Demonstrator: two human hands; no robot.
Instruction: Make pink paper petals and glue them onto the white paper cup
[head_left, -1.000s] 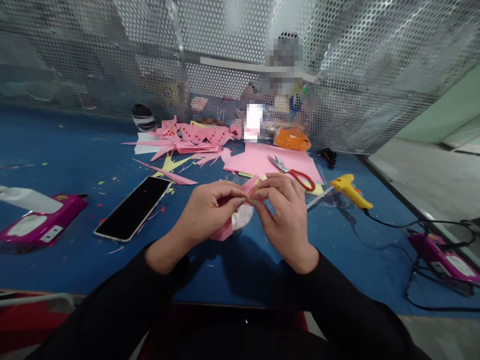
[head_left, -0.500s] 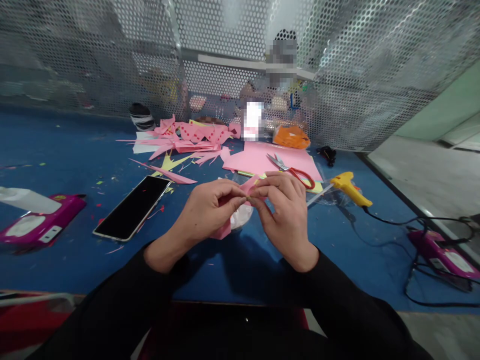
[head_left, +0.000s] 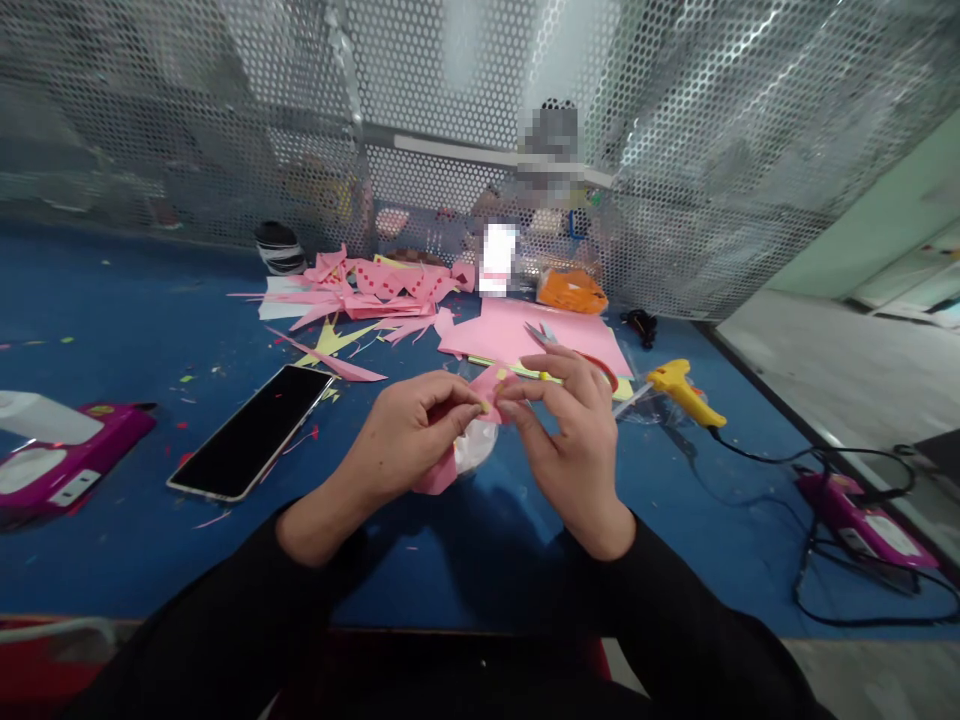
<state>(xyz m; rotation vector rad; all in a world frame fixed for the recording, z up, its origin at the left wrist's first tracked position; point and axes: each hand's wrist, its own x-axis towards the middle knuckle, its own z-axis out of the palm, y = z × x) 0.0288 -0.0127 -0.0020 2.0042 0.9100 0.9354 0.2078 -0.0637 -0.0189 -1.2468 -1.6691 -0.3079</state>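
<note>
My left hand (head_left: 411, 432) pinches the near edge of a small folded piece of pink paper (head_left: 489, 382) that has yellow spots on it. On the other side, my right hand (head_left: 576, 440) has thumb and fingertips closed on the same paper. Below my fingertips shows a round white or clear thing (head_left: 475, 446), partly hidden, its kind unclear. Another pink paper part (head_left: 438, 474) sticks out under my left hand. Just beyond my right hand, red-handled scissors (head_left: 541, 335) rest on pink sheets (head_left: 495, 322).
A smartphone (head_left: 251, 435) lies left on the blue table (head_left: 225, 560), near a purple-and-white device (head_left: 60, 470). Pink paper scraps (head_left: 382, 290) are heaped at the back by an orange packet (head_left: 574, 292). Rightward are a yellow glue gun (head_left: 679, 390), its cable, and a purple power strip (head_left: 862, 520).
The view has shifted slightly. My right fingers have spread a little and drawn back from my left fingertips, so more of the pink paper shows between my hands.
</note>
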